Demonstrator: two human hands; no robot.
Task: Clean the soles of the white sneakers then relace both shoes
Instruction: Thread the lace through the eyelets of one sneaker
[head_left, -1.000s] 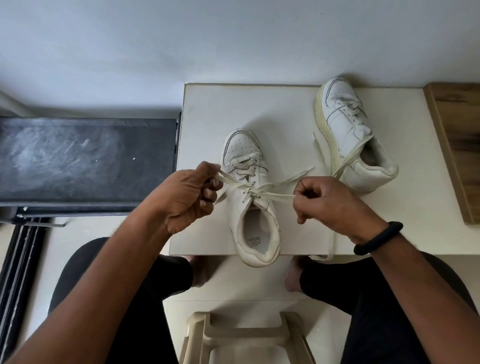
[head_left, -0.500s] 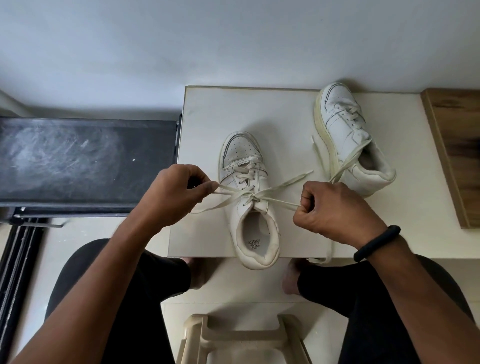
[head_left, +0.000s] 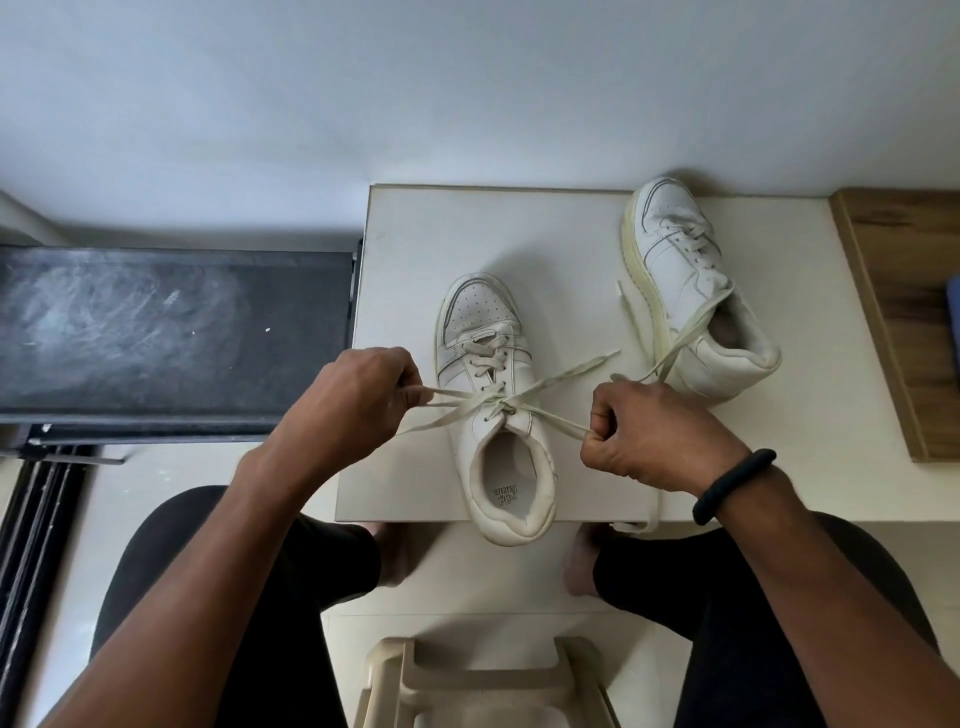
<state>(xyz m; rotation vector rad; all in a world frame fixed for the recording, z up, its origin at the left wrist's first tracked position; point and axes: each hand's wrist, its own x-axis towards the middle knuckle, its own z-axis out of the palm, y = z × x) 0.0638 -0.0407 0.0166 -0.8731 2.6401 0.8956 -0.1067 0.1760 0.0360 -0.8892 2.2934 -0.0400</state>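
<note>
A white sneaker (head_left: 488, 374) stands upright on the white table (head_left: 405, 249), toe away from me, heel over the near edge. Its cream laces (head_left: 498, 402) cross in a knot above the tongue. My left hand (head_left: 358, 400) pinches the lace strands on the shoe's left side. On the right, my right hand (head_left: 644, 436) grips the other strand, and both pull outward. Loose lace ends trail to both sides. The second white sneaker (head_left: 685, 280) lies tilted at the far right with a loose lace hanging toward my right hand.
A black scuffed surface (head_left: 171, 322) sits left of the table. A wooden board (head_left: 904, 312) lies at the right. A beige plastic stool (head_left: 483, 686) stands between my knees. A white wall rises behind the table.
Both hands have moved apart, drawing the crossed laces tight into a knot over the near sneaker's tongue. The shoes have stayed where they were.
</note>
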